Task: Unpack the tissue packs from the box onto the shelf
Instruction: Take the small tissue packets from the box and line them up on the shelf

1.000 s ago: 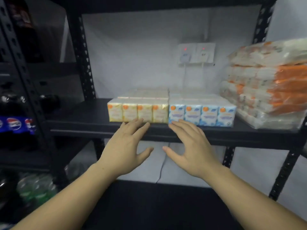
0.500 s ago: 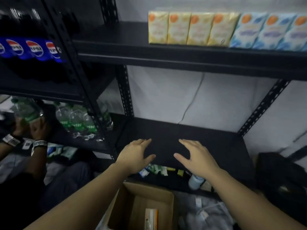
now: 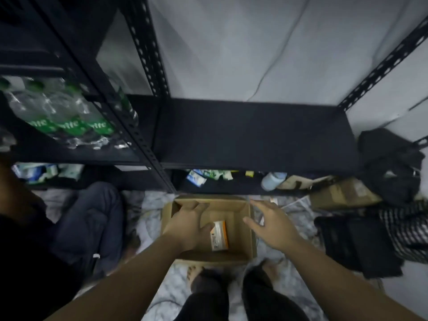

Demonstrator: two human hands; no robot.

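Observation:
An open cardboard box stands on the floor in front of my feet. One orange and white tissue pack lies inside it. My left hand reaches into the box with straight fingers, its thumb close beside the pack. My right hand hovers with spread fingers over the box's right edge and holds nothing. A bare black shelf lies just beyond the box. The shelf with the placed tissue packs is out of view above.
Green-labelled bottles fill the shelf unit to the left. A person in dark trousers sits on the floor at the left. Small packets and a white bottle lie under the black shelf. Dark bags and a crate sit at the right.
My view has swung down from the tissue shelf to the floor. Both hands have dropped from the shelf edge to the box, the left one entering it.

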